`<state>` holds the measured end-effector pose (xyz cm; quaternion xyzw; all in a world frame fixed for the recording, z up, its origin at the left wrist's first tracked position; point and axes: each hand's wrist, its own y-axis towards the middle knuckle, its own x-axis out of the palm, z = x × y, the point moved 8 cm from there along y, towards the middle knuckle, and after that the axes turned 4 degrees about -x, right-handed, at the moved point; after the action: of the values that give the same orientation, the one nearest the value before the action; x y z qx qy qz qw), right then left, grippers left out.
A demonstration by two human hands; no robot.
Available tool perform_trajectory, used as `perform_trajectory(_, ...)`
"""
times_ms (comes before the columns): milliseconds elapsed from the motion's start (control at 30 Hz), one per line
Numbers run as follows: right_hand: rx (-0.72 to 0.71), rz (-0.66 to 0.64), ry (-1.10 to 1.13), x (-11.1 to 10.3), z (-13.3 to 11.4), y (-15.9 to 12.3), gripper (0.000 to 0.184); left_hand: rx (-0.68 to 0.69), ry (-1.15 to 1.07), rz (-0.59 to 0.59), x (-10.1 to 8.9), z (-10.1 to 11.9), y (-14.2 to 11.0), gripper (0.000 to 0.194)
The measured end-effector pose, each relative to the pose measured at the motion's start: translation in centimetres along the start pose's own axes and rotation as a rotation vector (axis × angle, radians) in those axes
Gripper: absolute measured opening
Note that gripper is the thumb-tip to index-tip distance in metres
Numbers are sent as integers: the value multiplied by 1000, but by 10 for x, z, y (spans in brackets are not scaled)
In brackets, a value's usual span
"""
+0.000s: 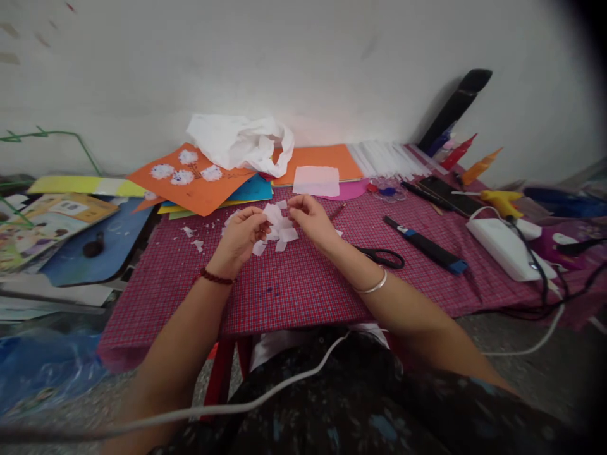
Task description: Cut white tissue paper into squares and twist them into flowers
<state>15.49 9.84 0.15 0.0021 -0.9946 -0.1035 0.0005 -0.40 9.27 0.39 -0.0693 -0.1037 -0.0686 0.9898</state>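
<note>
Several small pale paper squares (286,235) lie in a loose pile on the checked cloth, between my two hands. My left hand (243,235) is closed in a pinch at the pile's left side, with a pale piece of paper (272,213) at its fingertips. On the other side, my right hand (313,220) has its thumb and fingers pressed together just above the pile. Whatever is in that pinch is too small to make out. Torn white scraps (196,244) are scattered left of my left hand. A dark pencil (337,210) lies behind my right hand.
Black-handled scissors (385,257) and a blue-black cutter (427,245) lie right of my right forearm. Farther right are a white power strip (507,246) with cords and a yellow glue gun (501,202). Orange paper with white puffs (190,180) and a white plastic bag (237,142) lie behind.
</note>
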Motion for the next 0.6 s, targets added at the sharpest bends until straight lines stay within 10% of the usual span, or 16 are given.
perform_trajectory(233,-128,-244,-120,23,-9,-2,30,185,222,40,-6,17,-1,8)
perform_trajectory(433,-227,-135,-451,11,-2,11,10,248,202,75,-11,21,0,6)
perform_trajectory(600,-260,-593,-708,22,-4,-4,18,313,355,247,-40,39,3,4)
